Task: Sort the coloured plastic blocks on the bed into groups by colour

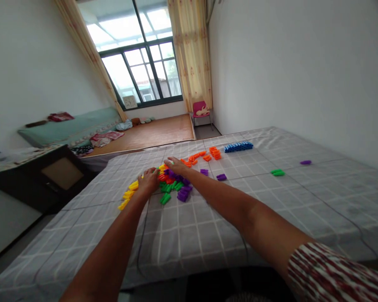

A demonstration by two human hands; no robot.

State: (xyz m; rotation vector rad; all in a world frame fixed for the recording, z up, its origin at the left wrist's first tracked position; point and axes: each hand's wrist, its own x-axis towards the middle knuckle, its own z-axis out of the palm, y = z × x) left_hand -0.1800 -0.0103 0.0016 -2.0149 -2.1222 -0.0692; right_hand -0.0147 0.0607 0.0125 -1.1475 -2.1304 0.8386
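A mixed pile of small green pieces (166, 198), purple pieces (184, 193) and red ones lies on the checked cloth. My left hand (149, 179) rests at the pile's left edge, fingers bent, beside yellow pieces (128, 194). My right hand (175, 165) reaches over the pile's far side, near orange pieces (193, 158). Its fingertips are too small to tell whether they grip a piece. Farther right stand a stacked orange group (214, 153) and a neat block of blue pieces (238, 147).
Loose purple pieces (221, 177) lie right of the pile, with a green pair (277, 172) and a purple piece (305, 162) farther right. Beyond the cloth-covered surface (271, 214) are a low bed (164, 130) and a pink chair (199, 108). A dark cabinet (63, 167) stands left.
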